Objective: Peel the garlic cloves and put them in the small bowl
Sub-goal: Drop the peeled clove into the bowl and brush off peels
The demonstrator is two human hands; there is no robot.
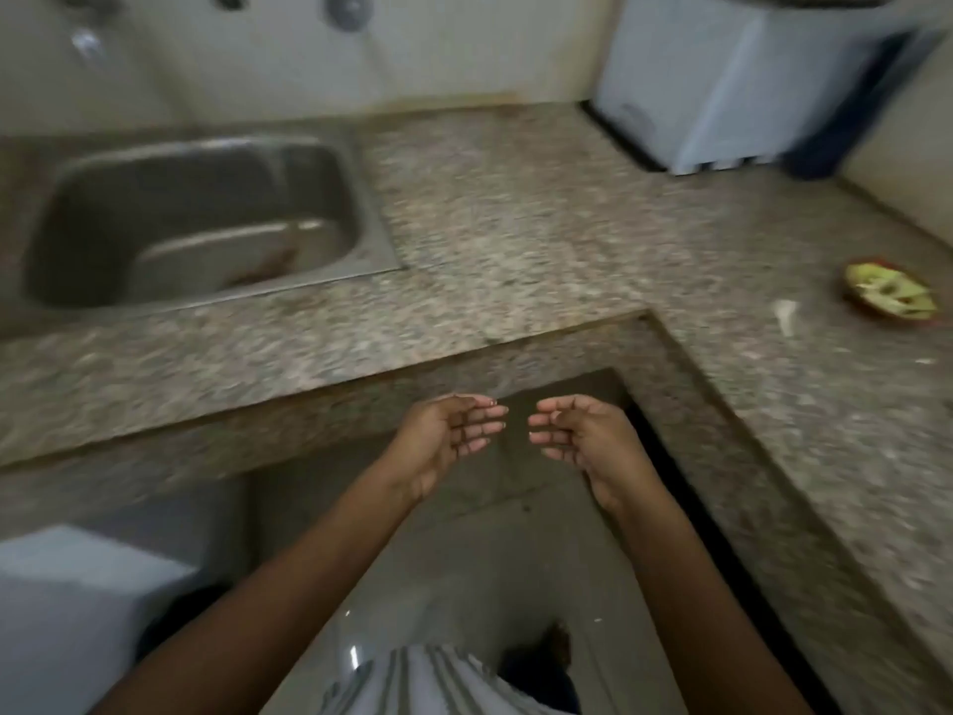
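Observation:
My left hand (448, 430) and my right hand (577, 430) are held out in front of me below the counter's inner corner, palms facing each other, fingers loosely curved, nothing in either. A small bowl (889, 296) with yellow-green contents and a reddish rim sits on the granite counter (515, 224) far to the right. A whitish scrap (786, 316), perhaps garlic or its skin, lies just left of the bowl. The picture is blurred.
A steel sink (196, 219) is set in the counter at the left. A white appliance (722, 80) stands in the back right corner. A pale box (77, 601) stands on the floor at the lower left. Tiled floor lies below my arms.

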